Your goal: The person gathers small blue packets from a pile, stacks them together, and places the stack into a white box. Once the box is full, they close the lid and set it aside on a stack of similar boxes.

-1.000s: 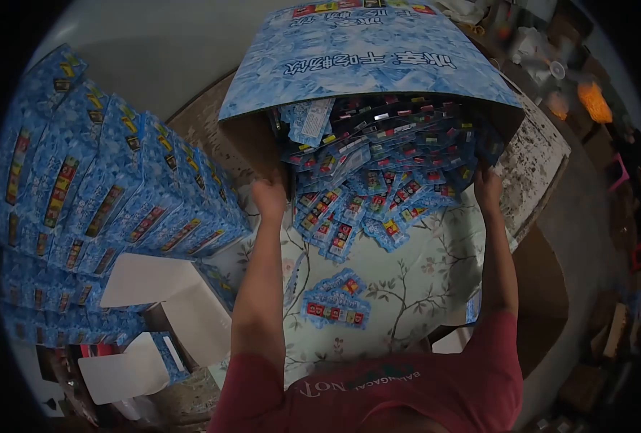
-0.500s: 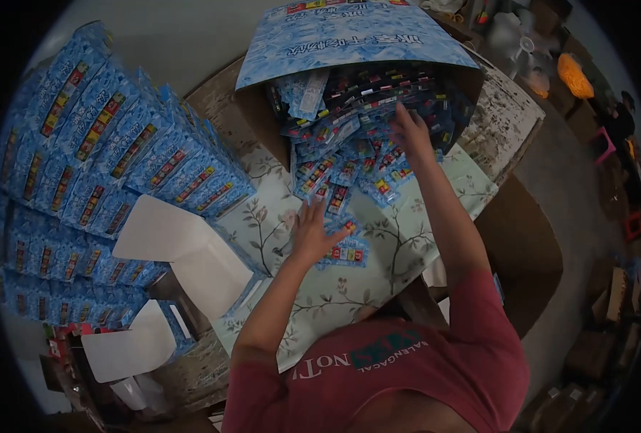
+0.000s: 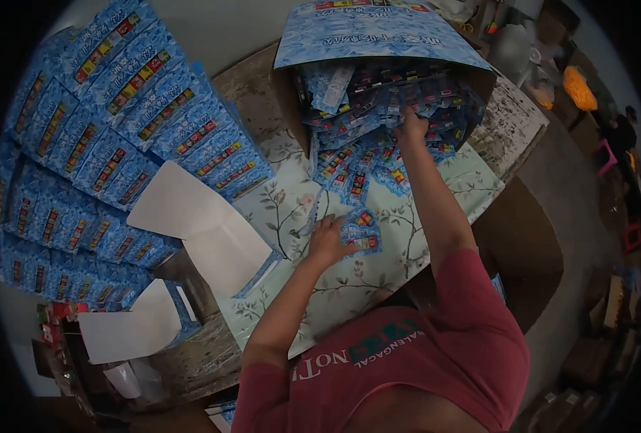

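My right hand (image 3: 413, 128) reaches into the mouth of a blue printed carton (image 3: 378, 43) lying on its side. Its fingers are closed at the edge of a small blue sachet (image 3: 408, 97) among many others; the fingertips are partly hidden. Loose sachets (image 3: 349, 169) spill from the carton onto the tablecloth. My left hand (image 3: 325, 242) rests low over the cloth, thumb and fingers apart. Beside it lie a few blue sachets (image 3: 362, 239) with coloured squares, the thumb reaching their near edge.
Stacked blue printed boxes (image 3: 136, 94) stand at the left. White-lined open box flaps (image 3: 219, 245) project beside the flowered tablecloth (image 3: 342, 281). A brown cardboard box (image 3: 526, 252) sits at the table's right edge. An orange bundle (image 3: 578, 88) is farther right.
My right hand has gone from spread fingers over the sachets to closed fingers among them. My left hand has drawn back slightly, its fingers curling beside the sachets. The whole view has shifted.
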The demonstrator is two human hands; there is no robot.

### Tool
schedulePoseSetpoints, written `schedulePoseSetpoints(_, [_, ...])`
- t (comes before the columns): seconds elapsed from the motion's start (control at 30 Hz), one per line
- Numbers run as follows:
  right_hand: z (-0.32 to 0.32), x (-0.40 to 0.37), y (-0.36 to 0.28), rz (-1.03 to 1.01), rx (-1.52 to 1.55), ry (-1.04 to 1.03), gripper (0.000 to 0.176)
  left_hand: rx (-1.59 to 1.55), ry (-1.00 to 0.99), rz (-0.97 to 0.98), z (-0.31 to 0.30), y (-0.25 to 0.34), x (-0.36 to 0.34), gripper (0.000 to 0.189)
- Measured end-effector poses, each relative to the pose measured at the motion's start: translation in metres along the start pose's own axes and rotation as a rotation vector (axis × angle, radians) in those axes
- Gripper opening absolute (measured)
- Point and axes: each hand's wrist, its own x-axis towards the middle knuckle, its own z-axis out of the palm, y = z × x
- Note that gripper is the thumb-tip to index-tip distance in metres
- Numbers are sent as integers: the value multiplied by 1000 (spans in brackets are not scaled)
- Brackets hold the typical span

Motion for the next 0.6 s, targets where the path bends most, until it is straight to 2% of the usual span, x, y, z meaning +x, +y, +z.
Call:
schedulePoseSetpoints(0.03, [-10,-4,7,-2,-8,8,57,4,-66,-26,-4,1,7,82])
schedulePoseSetpoints(0.1, [-30,-15,21,15,134,-127,43,3,-142,-49,-11,3,16,85])
schedulePoseSetpoints(0.17, [-52,-38,25,44,141,-138,39,10,-238,-92,-14,4,23,89])
schedulePoseSetpoints(0.23, [-70,-61,32,78,149,-152,36,15,-239,-99,-14,4,27,87])
schedulePoseSetpoints(0.3, [-85,-80,41,73,317,-251,19,25,-246,-109,-12,1,28,85])
schedulePoseSetpoints(0.33, [-97,-82,49,79,312,-245,19,18,-246,-113,-10,-2,28,84])
schedulePoseSetpoints(0.4, [-120,-85,67,329,300,-224,12,9,-254,-124,-11,-7,30,83])
schedulePoseSetpoints(0.43, [-122,-97,69,354,321,-196,10,-33,-307,-153,-16,-8,31,82])
schedulePoseSetpoints(0.5, [-138,-98,83,361,271,-250,11,-76,-366,-195,-17,-11,29,81])
schedulePoseSetpoints(0.53, [-144,-98,90,355,228,-311,13,-64,-337,-179,-14,-14,28,80])
schedulePoseSetpoints(0.6, [-145,-109,97,374,220,-301,18,-47,-313,-166,-11,-20,25,78])
